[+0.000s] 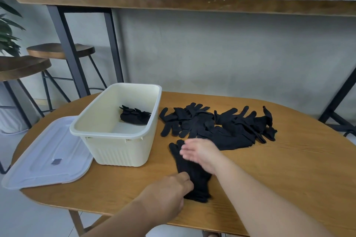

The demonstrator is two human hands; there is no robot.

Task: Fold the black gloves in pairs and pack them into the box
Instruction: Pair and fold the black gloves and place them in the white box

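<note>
Black knit gloves all over this one. Looks like the smoothing step for a new pair: one glove (or maybe two stacked, honestly can't tell) lies flat on the wooden counter right in front of the person, fingers pointing away toward the pile, cuff nearest them. The left hand has its fingers curled down at the cuff end, pinning or pinching it; the fingertips are hidden against the fabric, so I wouldn't swear which. The right hand is flat with fingers apart, blurred, hovering over or brushing the finger end of the glove. Holding nothing as far as I can see.

Next move, I'd guess: get the pair lined up flat, then fold it over while the cuff stays anchored. Thin floppy knit like that will probably bunch if the cuff slips.

The rest of the gloves sit in a loose heap just beyond, fingers sticking out every which way, all soft and limp. Beside it on the left is the cream plastic box, open, with one folded bundle already lying in the far right corner. Its translucent lid lies flat next to the box, hanging a bit off the counter edge. Plenty left to do.
</note>
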